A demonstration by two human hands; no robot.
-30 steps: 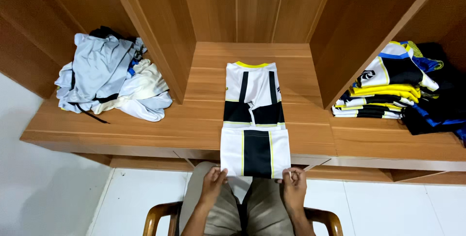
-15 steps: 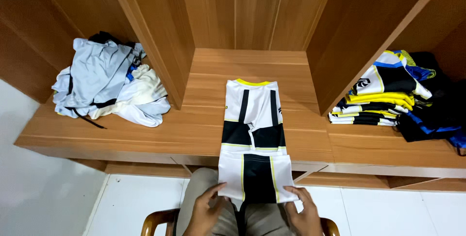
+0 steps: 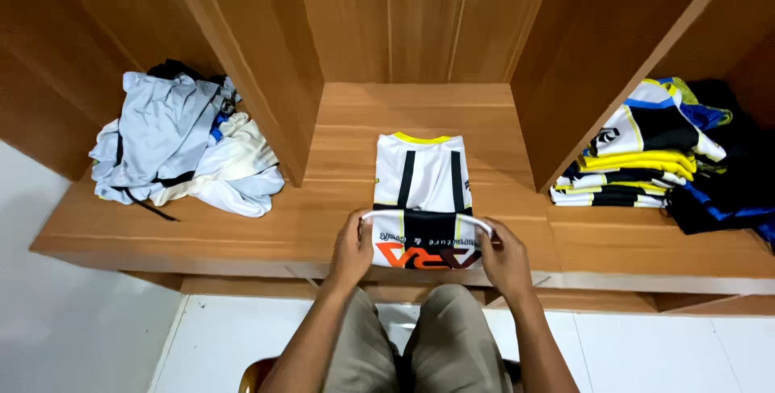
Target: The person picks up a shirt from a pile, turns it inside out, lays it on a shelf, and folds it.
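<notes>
White, black and yellow, the jersey (image 3: 422,199) lies flat in the middle of the wooden worktop (image 3: 323,223), collar away from the person. Its lower part is doubled up over the body, showing an orange print on the underside. The left hand (image 3: 351,249) pinches the left end of the lifted hem, fingers (image 3: 361,223) closed on the cloth; the right hand (image 3: 503,257) grips the right end the same way. A heap of pale crumpled garments (image 3: 182,147) sits in the left bay, and a stack of folded jerseys (image 3: 638,159) in the right bay.
</notes>
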